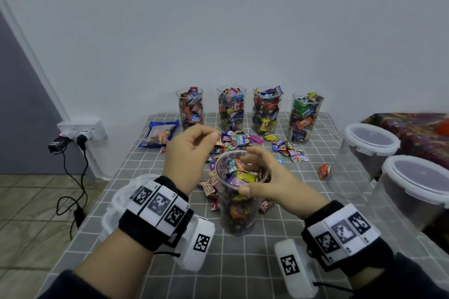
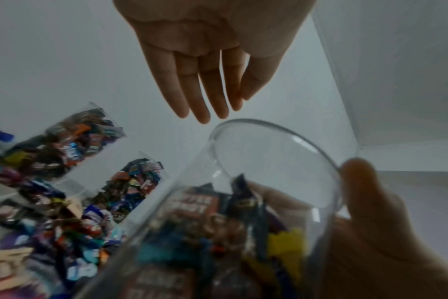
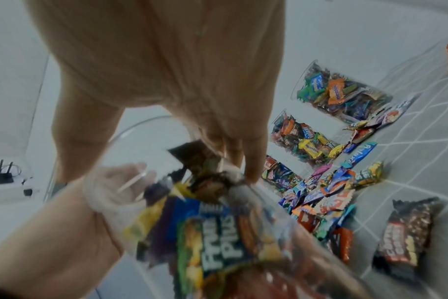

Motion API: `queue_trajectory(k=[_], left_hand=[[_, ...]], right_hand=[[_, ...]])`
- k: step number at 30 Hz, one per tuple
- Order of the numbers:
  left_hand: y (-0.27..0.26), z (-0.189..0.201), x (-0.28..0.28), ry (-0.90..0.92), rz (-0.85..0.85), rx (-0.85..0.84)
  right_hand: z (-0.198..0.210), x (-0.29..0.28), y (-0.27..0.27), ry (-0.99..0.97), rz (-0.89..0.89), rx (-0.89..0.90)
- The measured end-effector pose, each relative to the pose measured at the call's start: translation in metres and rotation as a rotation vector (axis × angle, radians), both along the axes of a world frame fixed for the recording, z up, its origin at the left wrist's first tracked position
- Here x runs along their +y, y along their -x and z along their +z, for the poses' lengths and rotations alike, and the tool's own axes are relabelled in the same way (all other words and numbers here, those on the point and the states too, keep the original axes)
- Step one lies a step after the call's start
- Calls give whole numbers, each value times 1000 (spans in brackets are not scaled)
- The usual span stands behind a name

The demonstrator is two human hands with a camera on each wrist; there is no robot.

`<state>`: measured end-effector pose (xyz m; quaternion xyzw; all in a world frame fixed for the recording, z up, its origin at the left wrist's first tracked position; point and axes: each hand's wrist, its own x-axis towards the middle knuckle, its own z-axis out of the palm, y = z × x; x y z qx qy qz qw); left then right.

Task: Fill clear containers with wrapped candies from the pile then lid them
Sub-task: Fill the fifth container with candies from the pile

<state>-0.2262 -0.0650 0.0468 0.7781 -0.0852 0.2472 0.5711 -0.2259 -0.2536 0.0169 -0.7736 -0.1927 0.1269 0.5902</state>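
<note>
Right hand (image 1: pixel 274 182) wraps the clear cup (image 1: pixel 239 201), part-filled with candy, just in front of the candy pile (image 1: pixel 233 145). Left hand (image 1: pixel 192 150) hovers over the cup's rim, fingers relaxed and empty. Four full cups (image 1: pixel 232 107) stand behind the pile.

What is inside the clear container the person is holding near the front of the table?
The clear container holds mixed wrapped candies, not quite up to its rim. The right hand grips it, covering part of one side. The candies at the bottom are blurred.

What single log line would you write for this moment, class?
stage: filling | left hand: open, near rim | right hand: grips container | container: partly full, no lid | pile: candies remain
</note>
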Motion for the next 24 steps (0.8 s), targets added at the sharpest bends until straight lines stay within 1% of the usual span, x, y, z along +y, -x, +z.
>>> queue_trajectory(k=[2,4,7,8,9,10,11,13,14,16,18,19,22,24], left_hand=[[-5,-7,7,-18,15,106],[-13,-14,12,-97,4,251],[-24,-30,16,-316,-59,503],[-30,-39,17,-403,-88,570],[-35,-48,18,-496,-118,619],[-41,-58,19,-585,-153,653],[-49,-71,21,-677,-188,679],[-69,-102,27,-843,-220,733],[-79,-117,28,-895,-226,754],[-87,-119,24,-958,-217,778],[-95,-121,25,-1032,-204,793],[-93,-112,23,-1074,-207,798],[-95,-96,19,-1091,-210,807],[-99,-89,15,-1114,-173,837]], right_hand=[[6,-3,-2,29,26,29],[9,-9,-8,44,-17,40],[6,-17,-23,1,-162,82],[3,-19,-28,6,-204,88],[-1,-21,-35,53,-228,76],[-7,-24,-42,152,-217,54],[-13,-26,-49,309,-172,23],[-27,-27,-62,699,-41,-57],[-34,-25,-66,889,15,-93],[-42,-21,-69,1159,83,-128],[-44,-18,-75,1267,111,-124],[-43,-17,-79,1289,115,-127],[-45,-15,-99,1316,124,-142],[-46,-12,-110,1300,110,-154]])
